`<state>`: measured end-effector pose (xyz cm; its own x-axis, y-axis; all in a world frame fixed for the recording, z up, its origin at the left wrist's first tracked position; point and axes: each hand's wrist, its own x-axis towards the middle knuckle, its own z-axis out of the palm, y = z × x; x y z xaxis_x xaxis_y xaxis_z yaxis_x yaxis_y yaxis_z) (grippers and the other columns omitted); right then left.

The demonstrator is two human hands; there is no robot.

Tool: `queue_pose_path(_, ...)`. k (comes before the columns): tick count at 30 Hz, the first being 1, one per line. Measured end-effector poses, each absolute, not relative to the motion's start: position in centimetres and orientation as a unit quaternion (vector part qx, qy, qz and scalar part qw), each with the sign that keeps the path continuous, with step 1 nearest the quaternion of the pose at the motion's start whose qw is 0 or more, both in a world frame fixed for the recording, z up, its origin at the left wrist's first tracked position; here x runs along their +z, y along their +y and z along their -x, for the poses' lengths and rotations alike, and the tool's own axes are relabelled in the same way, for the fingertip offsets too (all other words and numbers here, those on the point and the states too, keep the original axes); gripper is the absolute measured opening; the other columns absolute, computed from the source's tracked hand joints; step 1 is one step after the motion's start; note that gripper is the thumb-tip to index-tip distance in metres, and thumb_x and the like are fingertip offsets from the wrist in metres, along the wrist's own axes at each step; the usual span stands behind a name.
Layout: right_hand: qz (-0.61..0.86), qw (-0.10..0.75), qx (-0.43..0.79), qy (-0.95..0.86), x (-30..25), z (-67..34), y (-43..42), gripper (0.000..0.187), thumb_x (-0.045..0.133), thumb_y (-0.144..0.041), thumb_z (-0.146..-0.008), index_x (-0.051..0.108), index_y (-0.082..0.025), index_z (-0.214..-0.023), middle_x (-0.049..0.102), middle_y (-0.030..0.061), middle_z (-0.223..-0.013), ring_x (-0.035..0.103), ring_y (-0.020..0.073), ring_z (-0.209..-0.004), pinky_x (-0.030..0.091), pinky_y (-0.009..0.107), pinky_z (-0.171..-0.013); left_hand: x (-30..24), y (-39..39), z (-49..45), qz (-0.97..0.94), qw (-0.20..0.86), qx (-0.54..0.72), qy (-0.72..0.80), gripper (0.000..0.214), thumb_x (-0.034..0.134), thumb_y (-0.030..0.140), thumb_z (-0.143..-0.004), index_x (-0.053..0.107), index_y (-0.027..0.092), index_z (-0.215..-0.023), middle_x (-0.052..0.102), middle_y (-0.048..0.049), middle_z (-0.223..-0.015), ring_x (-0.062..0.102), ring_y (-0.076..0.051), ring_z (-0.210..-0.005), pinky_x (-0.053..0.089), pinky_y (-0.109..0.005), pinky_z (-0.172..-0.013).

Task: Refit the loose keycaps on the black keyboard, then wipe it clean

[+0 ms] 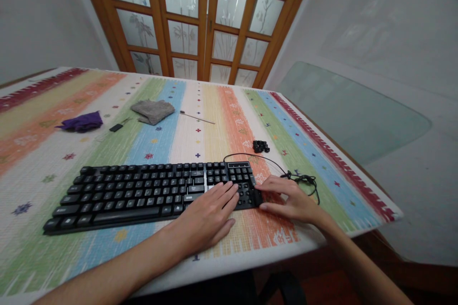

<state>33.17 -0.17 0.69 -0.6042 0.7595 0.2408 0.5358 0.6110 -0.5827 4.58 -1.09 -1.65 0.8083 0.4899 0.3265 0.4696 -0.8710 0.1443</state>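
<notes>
A black keyboard (143, 193) lies across a table covered with a striped cloth (222, 119). My left hand (209, 214) rests flat on the keyboard's right part, fingers stretched over the keys near the number pad. My right hand (286, 198) lies at the keyboard's right end, fingers extended and touching its edge. The keyboard's black cable (300, 178) loops on the cloth just behind my right hand. A small heap of loose black keycaps (260, 146) sits behind the keyboard.
A grey cloth (152, 111), a purple cloth (81, 121), a small black item (116, 127) and a thin stick-like tool (197, 117) lie at the back of the table. Wooden glazed doors (200, 19) stand beyond. The table's right edge (343, 162) runs diagonally.
</notes>
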Motion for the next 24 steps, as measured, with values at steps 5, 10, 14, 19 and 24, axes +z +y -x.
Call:
queue_pose_path(5,0.37,0.237,0.219,-0.871,0.5,-33.2,-0.1,0.033,0.067,-0.03,-0.09,0.066,-0.02,-0.121,0.068,0.0075,-0.098,0.064,0.0167,-0.087,0.053,0.033,-0.077,-1.6,-1.1,-4.6,-0.951,0.024,0.178,0.251,0.05,0.051,0.034,-0.096,0.048,0.007,-0.138,0.049,-0.018,-0.148,0.045,-0.029,-0.138,0.036,-0.042,-0.115)
queue_pose_path(10,0.353,0.232,0.165,-0.891,0.8,-32.9,-0.4,0.033,0.062,-0.028,-0.093,0.063,-0.02,-0.126,0.066,0.0066,-0.092,0.061,0.0167,-0.084,0.053,0.033,-0.074,-1.6,-1.1,-4.7,-0.949,0.022,0.187,0.251,0.049,0.049,0.034,-0.097,0.048,0.007,-0.138,0.05,-0.0181,-0.148,0.044,-0.028,-0.139,0.036,-0.042,-0.115)
queue_pose_path(14,0.353,0.189,0.067,-0.914,1.4,-32.4,-1.0,0.031,0.056,-0.028,-0.096,0.062,-0.016,-0.123,0.064,0.0085,-0.091,0.059,0.019,-0.082,0.052,0.035,-0.072,-1.7,-1.1,-4.7,-0.949,0.022,0.188,0.252,0.049,0.049,0.033,-0.096,0.048,0.008,-0.138,0.05,-0.0177,-0.148,0.045,-0.027,-0.138,0.036,-0.042,-0.115)
queue_pose_path(19,0.355,0.135,-0.029,-0.925,1.8,-32.0,-1.4,0.028,0.051,-0.026,-0.096,0.059,-0.014,-0.12,0.063,0.0102,-0.093,0.058,0.0203,-0.081,0.053,0.036,-0.071,-1.7,-1.2,-4.7,-0.949,0.018,0.186,0.252,0.049,0.05,0.034,-0.096,0.048,0.008,-0.138,0.05,-0.0175,-0.148,0.045,-0.028,-0.138,0.036,-0.041,-0.115)
queue_pose_path(24,0.351,0.102,-0.078,-0.927,2.4,-31.3,-1.5,0.026,0.054,-0.021,-0.091,0.06,-0.014,-0.116,0.063,0.0103,-0.093,0.059,0.0226,-0.083,0.053,0.038,-0.073,-1.7,-1.2,-4.7,-0.949,0.021,0.185,0.253,0.049,0.049,0.034,-0.097,0.047,0.008,-0.139,0.049,-0.0174,-0.149,0.044,-0.028,-0.139,0.036,-0.042,-0.115)
